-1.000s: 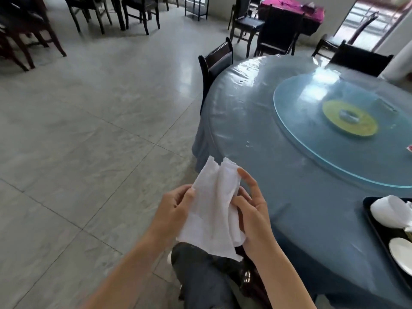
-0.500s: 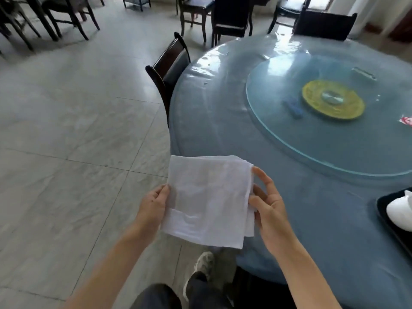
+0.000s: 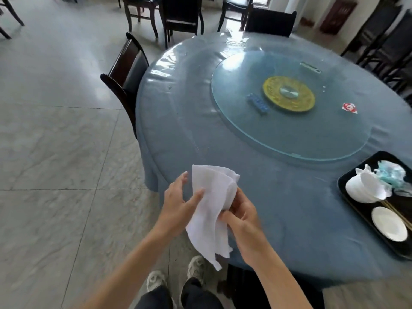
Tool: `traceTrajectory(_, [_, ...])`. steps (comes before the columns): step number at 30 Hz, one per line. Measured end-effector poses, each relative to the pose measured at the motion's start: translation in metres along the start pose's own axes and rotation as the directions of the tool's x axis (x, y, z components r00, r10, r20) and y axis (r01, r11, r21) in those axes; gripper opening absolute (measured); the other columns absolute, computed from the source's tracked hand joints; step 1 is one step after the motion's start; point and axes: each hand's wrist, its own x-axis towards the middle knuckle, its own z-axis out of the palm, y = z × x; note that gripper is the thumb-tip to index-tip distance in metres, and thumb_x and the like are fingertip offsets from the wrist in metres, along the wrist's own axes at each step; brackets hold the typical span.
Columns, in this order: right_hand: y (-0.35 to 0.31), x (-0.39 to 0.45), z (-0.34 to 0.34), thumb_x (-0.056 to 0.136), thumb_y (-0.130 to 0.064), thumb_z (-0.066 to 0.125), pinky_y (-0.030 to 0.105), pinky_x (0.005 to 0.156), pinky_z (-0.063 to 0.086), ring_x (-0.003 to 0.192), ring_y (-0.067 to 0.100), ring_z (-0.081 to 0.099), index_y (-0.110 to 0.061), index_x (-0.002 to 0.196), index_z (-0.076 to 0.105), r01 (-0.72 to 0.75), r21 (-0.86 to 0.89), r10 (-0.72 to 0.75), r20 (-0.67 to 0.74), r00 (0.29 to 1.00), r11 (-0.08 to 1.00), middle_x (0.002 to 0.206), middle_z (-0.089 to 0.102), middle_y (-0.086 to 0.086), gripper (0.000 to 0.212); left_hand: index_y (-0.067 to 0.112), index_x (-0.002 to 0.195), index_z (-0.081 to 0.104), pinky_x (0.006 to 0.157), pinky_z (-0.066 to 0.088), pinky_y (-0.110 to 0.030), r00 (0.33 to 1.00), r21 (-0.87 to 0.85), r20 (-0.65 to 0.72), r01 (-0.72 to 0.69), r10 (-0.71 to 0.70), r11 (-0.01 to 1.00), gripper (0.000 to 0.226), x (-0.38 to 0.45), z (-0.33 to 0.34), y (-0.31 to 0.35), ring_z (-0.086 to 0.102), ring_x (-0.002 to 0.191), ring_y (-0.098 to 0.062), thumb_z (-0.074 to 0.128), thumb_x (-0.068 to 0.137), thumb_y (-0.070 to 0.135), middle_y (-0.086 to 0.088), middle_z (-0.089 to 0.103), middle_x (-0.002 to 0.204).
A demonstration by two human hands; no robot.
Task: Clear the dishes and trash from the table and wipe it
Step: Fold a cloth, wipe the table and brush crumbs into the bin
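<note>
I hold a white cloth (image 3: pixel 211 210) in front of me at the near left edge of the round table (image 3: pixel 223 139), which is covered in blue cloth under clear plastic. My right hand (image 3: pixel 243 212) grips the cloth's bunched middle with curled fingers. My left hand (image 3: pixel 178 204) touches its left side, thumb against the fabric and fingers mostly straight. On the table's near right sits a black tray (image 3: pixel 347 197) holding a white bowl (image 3: pixel 363 188), a small white plate (image 3: pixel 389 224), chopsticks and crumpled trash (image 3: pixel 392 172).
A glass turntable (image 3: pixel 245 128) with a yellow centre disc (image 3: pixel 288 93) carries a blue strip (image 3: pixel 257 103) and a red-white wrapper (image 3: pixel 349 107). A dark chair (image 3: pixel 124 72) stands at the table's left, more chairs at the far side and right. Tiled floor lies left.
The cloth was spread flat between both hands; now my right hand has gathered it into a bunch. My view has swung right, showing more of the tray.
</note>
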Motion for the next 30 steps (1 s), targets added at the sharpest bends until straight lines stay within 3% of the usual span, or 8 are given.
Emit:
traceTrajectory(4, [0.009,-0.001,0.023,0.093,0.007,0.061,0.041,0.094,0.058,0.116,0.028,0.069,-0.021,0.14,0.053,-0.003,-0.029,0.004,0.024,1.0,1.0,0.12,0.074,0.01,0.055,0.032,0.111,0.073,0.093,0.058,-0.046,0.974,-0.167,0.201,-0.069,0.102,0.984,0.04,-0.028,-0.011,0.023,0.072,0.102,-0.013,0.061,0.086,0.061,0.008,0.077,0.105])
traceTrajectory(7, [0.008,-0.007,0.032,0.097,0.002,0.054,0.038,0.084,0.06,0.115,0.026,0.071,-0.024,0.14,0.052,-0.027,0.086,0.021,0.065,0.998,0.996,0.122,0.074,0.01,0.05,0.032,0.109,0.075,0.083,0.058,-0.028,0.959,-0.06,0.168,-0.221,0.228,0.973,0.019,-0.04,-0.019,0.027,0.073,0.095,-0.004,0.074,0.091,0.039,0.016,0.078,0.097])
traceTrajectory(9, [0.002,-0.009,0.037,0.093,-0.014,0.051,0.041,0.08,0.061,0.112,0.025,0.072,-0.022,0.136,0.057,-0.047,0.14,0.038,0.07,0.997,0.989,0.119,0.074,0.011,0.044,0.03,0.108,0.077,0.082,0.058,-0.028,0.947,-0.019,0.156,-0.281,0.281,0.959,0.016,-0.038,-0.022,0.022,0.073,0.091,-0.004,0.073,0.094,0.025,0.017,0.078,0.094])
traceTrajectory(13, [0.001,-0.001,0.045,0.105,-0.038,0.056,0.052,0.084,0.062,0.102,0.034,0.075,-0.013,0.119,0.063,-0.073,0.049,0.079,-0.14,0.987,0.996,0.107,0.077,0.014,0.03,0.023,0.11,0.079,0.083,0.061,-0.031,0.935,-0.043,0.214,-0.28,0.283,0.959,0.022,-0.034,-0.025,0.014,0.075,0.091,-0.004,0.059,0.103,0.022,0.013,0.079,0.093])
traceTrajectory(18, [0.0,0.008,0.042,0.105,-0.022,0.057,0.045,0.081,0.064,0.091,0.03,0.076,-0.01,0.103,0.064,-0.057,-0.013,0.053,-0.2,0.978,0.998,0.099,0.076,0.018,0.014,0.017,0.095,0.075,0.067,0.054,-0.046,0.949,-0.066,0.158,-0.265,0.273,0.962,0.034,-0.019,-0.031,-0.003,0.068,0.075,-0.028,0.051,0.101,0.04,-0.006,0.073,0.08])
traceTrajectory(22, [-0.006,0.017,0.009,0.102,-0.014,0.054,0.029,0.06,0.055,0.075,0.021,0.06,-0.012,0.089,0.061,-0.006,-0.073,-0.024,-0.4,0.916,0.997,0.08,0.062,0.008,0.015,0.015,0.087,0.07,0.056,0.033,-0.027,0.982,-0.07,0.0,-0.189,0.19,0.979,0.03,0.003,-0.05,-0.016,0.043,0.057,-0.008,0.051,0.106,0.028,-0.003,0.053,0.063])
traceTrajectory(26, [-0.011,0.027,-0.063,0.101,-0.027,0.053,0.034,0.064,0.043,0.074,0.02,0.051,-0.015,0.086,0.062,-0.073,-0.213,-0.072,-0.603,0.794,0.974,0.08,0.059,0.004,0.021,0.019,0.092,0.07,0.063,0.039,-0.033,0.992,-0.103,-0.046,-0.12,0.116,0.987,0.03,0.023,-0.07,-0.032,0.05,0.067,-0.014,0.048,0.107,0.031,-0.003,0.06,0.073])
traceTrajectory(30, [-0.004,0.052,-0.14,0.104,-0.041,0.049,0.036,0.066,0.039,0.073,0.02,0.047,-0.013,0.092,0.059,-0.191,-0.412,-0.141,-0.651,0.746,0.891,0.078,0.053,0.001,0.033,0.013,0.094,0.069,0.069,0.045,-0.041,0.997,-0.15,-0.061,-0.057,0.048,0.987,0.035,0.039,-0.07,-0.048,0.057,0.077,-0.025,0.046,0.107,0.037,-0.02,0.065,0.09])
